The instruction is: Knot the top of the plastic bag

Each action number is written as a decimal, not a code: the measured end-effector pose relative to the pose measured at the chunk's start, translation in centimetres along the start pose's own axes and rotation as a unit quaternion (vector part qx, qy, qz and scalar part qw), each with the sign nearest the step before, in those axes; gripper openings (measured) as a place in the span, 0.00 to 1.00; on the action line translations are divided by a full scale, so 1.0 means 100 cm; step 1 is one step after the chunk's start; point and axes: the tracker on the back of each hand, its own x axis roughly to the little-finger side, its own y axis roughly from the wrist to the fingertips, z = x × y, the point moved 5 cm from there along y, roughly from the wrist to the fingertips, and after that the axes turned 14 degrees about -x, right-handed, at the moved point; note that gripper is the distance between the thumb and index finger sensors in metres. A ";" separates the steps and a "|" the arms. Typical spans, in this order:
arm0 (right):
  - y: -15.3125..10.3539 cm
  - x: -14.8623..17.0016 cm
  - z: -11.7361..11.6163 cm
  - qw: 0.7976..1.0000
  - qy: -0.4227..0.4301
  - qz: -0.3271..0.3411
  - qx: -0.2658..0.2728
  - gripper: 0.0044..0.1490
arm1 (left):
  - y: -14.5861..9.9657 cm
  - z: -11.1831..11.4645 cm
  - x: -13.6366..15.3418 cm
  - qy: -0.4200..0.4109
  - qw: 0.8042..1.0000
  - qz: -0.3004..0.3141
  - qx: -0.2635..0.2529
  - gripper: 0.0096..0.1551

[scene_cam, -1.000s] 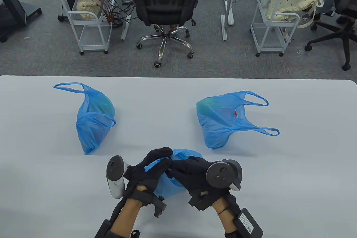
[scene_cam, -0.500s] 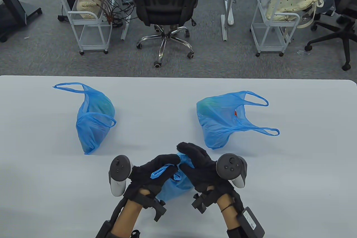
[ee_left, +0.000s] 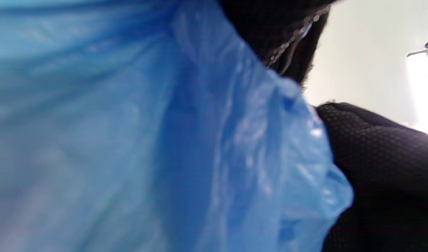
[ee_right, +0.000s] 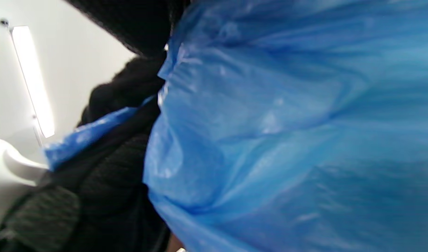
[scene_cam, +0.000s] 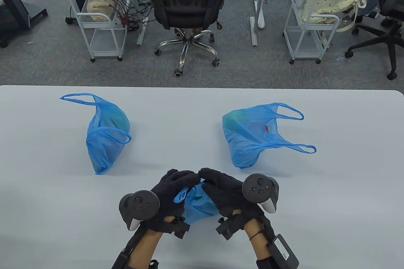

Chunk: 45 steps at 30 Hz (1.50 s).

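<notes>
1. A thin, translucent blue plastic bag (scene_cam: 199, 206) is seen near the front edge of the white table (scene_cam: 331, 193), bunched between two hands in black knit gloves.
2. The bag's film is glossy and finely creased; in the left wrist view (ee_left: 186, 147) and the right wrist view (ee_right: 287, 133) it fills most of the frame with soft folds and small highlights.
3. The left hand (scene_cam: 172, 198) is curled around the bag's left side, and a short crumpled tail of blue film (scene_cam: 180, 195) is held against its fingers.
4. The right hand (scene_cam: 221, 193) is curled over the bag's right side and grips the gathered top; the fingertips of both hands meet above the bag.
5. A rounded dark tracker with small buttons is strapped to the back of each hand.
6. Two more blue handled bags, one left (scene_cam: 107, 136) and one right (scene_cam: 249, 136), are laid farther back, well apart.
7. A white label on the right forearm unit (scene_cam: 281, 248) is present; its writing cannot be read.
</notes>
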 end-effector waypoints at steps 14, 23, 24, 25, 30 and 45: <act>0.002 0.004 -0.005 1.000 0.009 -0.013 -0.022 0.31 | -0.001 -0.008 -0.009 0.080 0.994 0.043 -0.053 0.17; 0.002 0.004 -0.006 1.000 0.002 -0.014 -0.025 0.31 | -0.001 -0.009 -0.007 0.075 0.995 0.039 -0.051 0.16; 0.002 0.004 -0.006 1.000 0.002 -0.014 -0.025 0.31 | -0.001 -0.009 -0.006 0.067 0.996 0.035 -0.049 0.17; 0.002 0.004 -0.006 1.000 0.001 -0.014 -0.025 0.31 | 0.000 -0.008 -0.005 0.060 0.997 0.032 -0.046 0.17; 0.002 0.004 -0.006 1.000 0.001 -0.015 -0.027 0.31 | 0.000 -0.006 0.002 0.017 0.999 0.008 -0.035 0.17; -0.001 0.014 0.000 0.998 0.043 -0.051 0.011 0.33 | 0.001 0.000 0.010 -0.093 0.995 -0.026 0.012 0.17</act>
